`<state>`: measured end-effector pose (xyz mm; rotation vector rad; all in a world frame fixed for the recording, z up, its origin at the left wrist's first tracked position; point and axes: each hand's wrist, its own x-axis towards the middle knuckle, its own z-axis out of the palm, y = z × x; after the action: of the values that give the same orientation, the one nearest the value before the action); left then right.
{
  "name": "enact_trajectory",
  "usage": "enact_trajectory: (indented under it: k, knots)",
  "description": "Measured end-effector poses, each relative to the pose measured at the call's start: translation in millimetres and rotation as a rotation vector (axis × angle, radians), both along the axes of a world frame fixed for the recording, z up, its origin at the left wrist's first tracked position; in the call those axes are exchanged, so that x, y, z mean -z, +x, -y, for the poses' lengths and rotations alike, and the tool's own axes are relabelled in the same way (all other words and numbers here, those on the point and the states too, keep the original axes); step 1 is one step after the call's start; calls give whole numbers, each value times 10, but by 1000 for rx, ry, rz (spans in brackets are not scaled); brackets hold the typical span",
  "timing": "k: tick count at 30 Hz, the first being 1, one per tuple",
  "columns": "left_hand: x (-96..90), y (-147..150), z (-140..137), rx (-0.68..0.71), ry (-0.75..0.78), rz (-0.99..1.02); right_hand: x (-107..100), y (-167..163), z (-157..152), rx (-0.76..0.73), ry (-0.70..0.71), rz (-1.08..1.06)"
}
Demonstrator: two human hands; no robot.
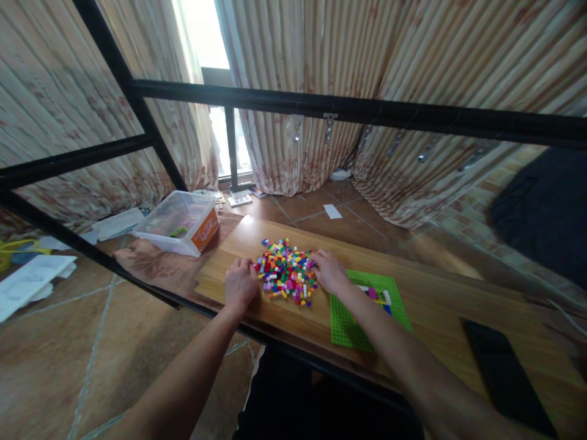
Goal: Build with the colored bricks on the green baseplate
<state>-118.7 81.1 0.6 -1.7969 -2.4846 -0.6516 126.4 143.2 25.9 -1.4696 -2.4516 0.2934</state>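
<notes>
A pile of small toy building bricks in many colours lies loose on the wooden board. At the pile's left edge, my left hand rests with its fingers curled in; what they hold, if anything, is too small to make out. My right hand is at the pile's right side, its fingertips pinched around a small purple brick. Partly under my right forearm lies a green studded baseplate. Pink, white, yellow and blue bricks sit on it, some of them hidden by the arm.
A clear plastic box with an orange label stands beyond the left end of the wooden board. A dark flat phone-like object lies at the right. Black metal bars cross in front of the curtains.
</notes>
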Motion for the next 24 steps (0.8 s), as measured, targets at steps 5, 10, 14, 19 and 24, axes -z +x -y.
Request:
enact_trajectory:
  k: [5,10,14,19,24]
  knots:
    - [-1,2,-5,-9,-18,-13,-2,61,49,42,-31,-37]
    - [-5,2,-12,-10,-16,-8,17,100,60,96,-96,-71]
    - [2,-3,-18,-9,-8,-6,33,72,54,137,-76,-70]
    - [9,-11,-15,-10,5,-6,41,35,39,140,-78,-66]
    - [-3,-14,-14,1,14,-9,0,30,95,221,-75,-155]
